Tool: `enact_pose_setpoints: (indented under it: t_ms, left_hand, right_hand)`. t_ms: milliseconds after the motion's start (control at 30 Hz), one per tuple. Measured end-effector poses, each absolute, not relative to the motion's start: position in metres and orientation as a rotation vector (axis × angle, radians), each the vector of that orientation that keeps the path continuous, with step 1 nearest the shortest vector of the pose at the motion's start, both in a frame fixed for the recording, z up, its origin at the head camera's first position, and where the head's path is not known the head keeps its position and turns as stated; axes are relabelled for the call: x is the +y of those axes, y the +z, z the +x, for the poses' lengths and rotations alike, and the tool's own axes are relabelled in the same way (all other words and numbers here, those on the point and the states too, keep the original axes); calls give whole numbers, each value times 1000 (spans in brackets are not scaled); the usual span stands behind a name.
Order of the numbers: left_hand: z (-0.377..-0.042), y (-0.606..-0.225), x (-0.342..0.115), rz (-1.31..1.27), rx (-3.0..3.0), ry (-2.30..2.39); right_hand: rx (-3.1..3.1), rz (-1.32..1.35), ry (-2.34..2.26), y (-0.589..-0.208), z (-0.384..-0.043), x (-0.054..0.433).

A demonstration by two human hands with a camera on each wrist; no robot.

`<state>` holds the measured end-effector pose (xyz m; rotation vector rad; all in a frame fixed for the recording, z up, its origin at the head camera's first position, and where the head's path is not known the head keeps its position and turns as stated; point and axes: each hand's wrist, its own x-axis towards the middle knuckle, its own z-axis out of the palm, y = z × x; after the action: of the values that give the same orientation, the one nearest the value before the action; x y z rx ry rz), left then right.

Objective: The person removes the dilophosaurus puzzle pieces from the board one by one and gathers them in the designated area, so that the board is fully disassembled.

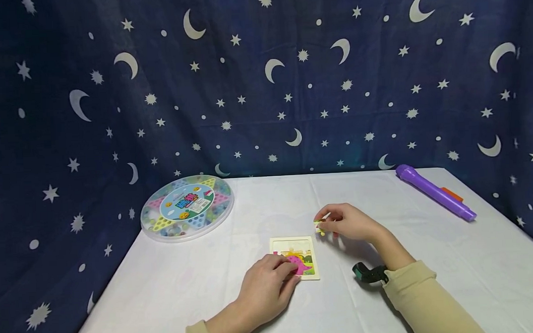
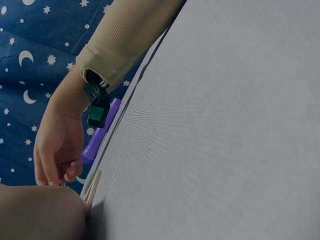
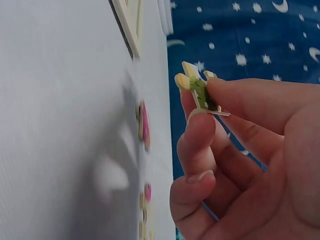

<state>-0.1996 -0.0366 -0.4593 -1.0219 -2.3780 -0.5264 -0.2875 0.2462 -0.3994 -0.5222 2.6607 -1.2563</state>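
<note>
My right hand pinches a small puzzle piece, green and yellow with knobbed edges, between thumb and fingers. It is raised over the table, beyond the upper right corner of a jigsaw board. This square board has a pale frame and a partly filled picture of a pink dinosaur; the upper strip of its inside is bare. Across the board's lower left part rests my left hand, fingers on the picture and thumb by the near edge. Loose puzzle pieces lie on the table below my right hand.
A round, clear-lidded box of marbles lies at the back left of the white-covered table. At the back right is a purple toy microphone with an orange part beside it. A dark starry curtain hangs behind.
</note>
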Motion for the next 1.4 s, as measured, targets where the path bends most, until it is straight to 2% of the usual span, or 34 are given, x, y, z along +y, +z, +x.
enact_pose_setpoints:
  t_ms: [700,1067,1400]
  left_hand:
    - [-199,-458,-38,-1034,-2350,-526]
    - [-200,-461,-39,-1024,-2346,-570]
    - [-200,-461,-39,-1036,-2335,-536]
  right_hand:
    - [2750,-65,-1126,-392,-287,326]
    - [2719,70,-1069,-395,-286,334]
    - [2782,66,-1005,-401,-288,334]
